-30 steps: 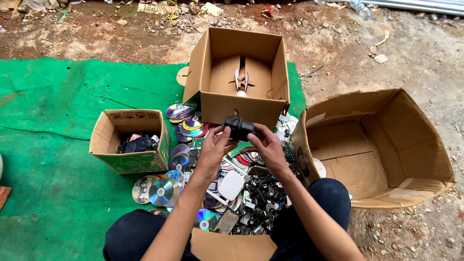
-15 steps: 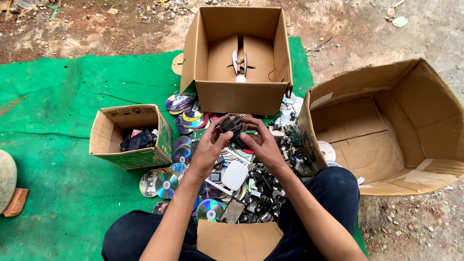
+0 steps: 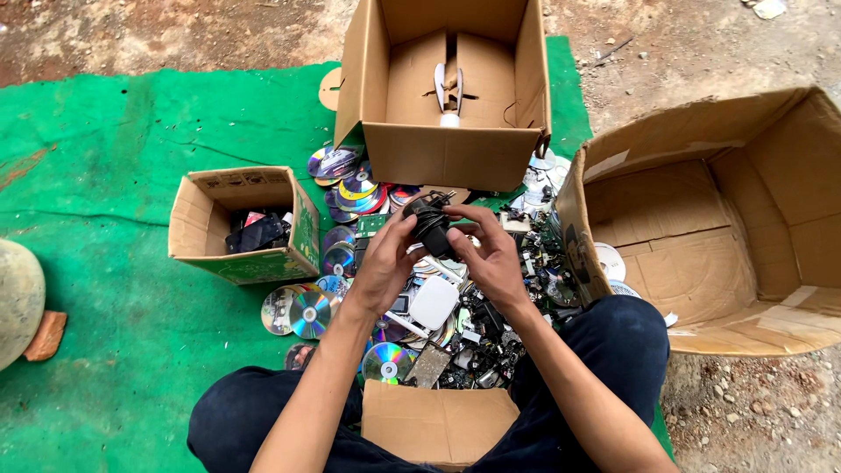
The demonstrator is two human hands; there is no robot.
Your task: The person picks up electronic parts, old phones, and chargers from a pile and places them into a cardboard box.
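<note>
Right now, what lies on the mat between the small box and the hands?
In the head view, loose shiny discs lie between the small box and the hands.

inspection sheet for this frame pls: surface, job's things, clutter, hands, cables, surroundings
Surface: green mat on bare dirt, wrinkled, a person sits on it.
Job's things: black adapter with wound cord, held above the scrap pile.
Clutter: discs scattered; white flat box; small carton with dark items; middle carton holding a white-handled tool; large carton on its side, nothing seen inside.
Hands: left hand and right hand both grip the adapter with their fingers.
Cables: thin wire in middle carton; adapter's cord.
Surroundings: stony dirt ground, rounded grey object at the left edge.
</note>
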